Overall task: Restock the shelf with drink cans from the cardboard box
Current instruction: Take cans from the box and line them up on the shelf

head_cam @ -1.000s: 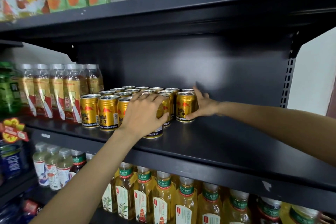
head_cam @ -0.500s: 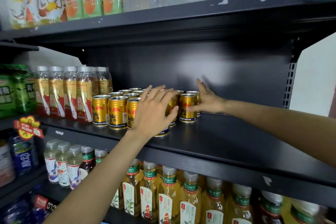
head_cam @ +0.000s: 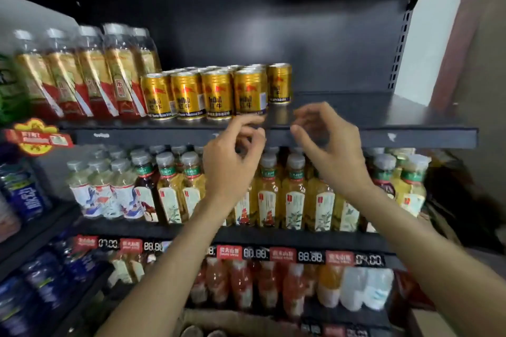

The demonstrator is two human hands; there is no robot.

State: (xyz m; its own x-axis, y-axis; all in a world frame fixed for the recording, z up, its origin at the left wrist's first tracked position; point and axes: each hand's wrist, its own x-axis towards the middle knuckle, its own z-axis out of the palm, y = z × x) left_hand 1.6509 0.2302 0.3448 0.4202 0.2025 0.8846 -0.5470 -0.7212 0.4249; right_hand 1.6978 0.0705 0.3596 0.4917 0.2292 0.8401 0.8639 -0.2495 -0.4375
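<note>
My cans (head_cam: pixel 216 93) stand in rows on the shelf (head_cam: pixel 356 134), left of its bare stretch, with bottles (head_cam: pixel 82 74) just to their left. My left hand (head_cam: pixel 232 161) and right hand (head_cam: pixel 325 150) hang side by side before the shelf edge, below the cans, in front of the bottles on the lower shelf (head_cam: pixel 295 194).

Two bare forearms reach into view from the lower edge, with no sleeve, cuff or glove on either of them as far as the picture shows. The left hand (head_cam: pixel 232 156) carries no ring, watch, strap or bracelet at the wrist. The right hand (head_cam: pixel 325 145) is likewise unadorned, its wrist plain. Fingernails look short and unpainted, though motion blur softens the fingertips of both hands.
</note>
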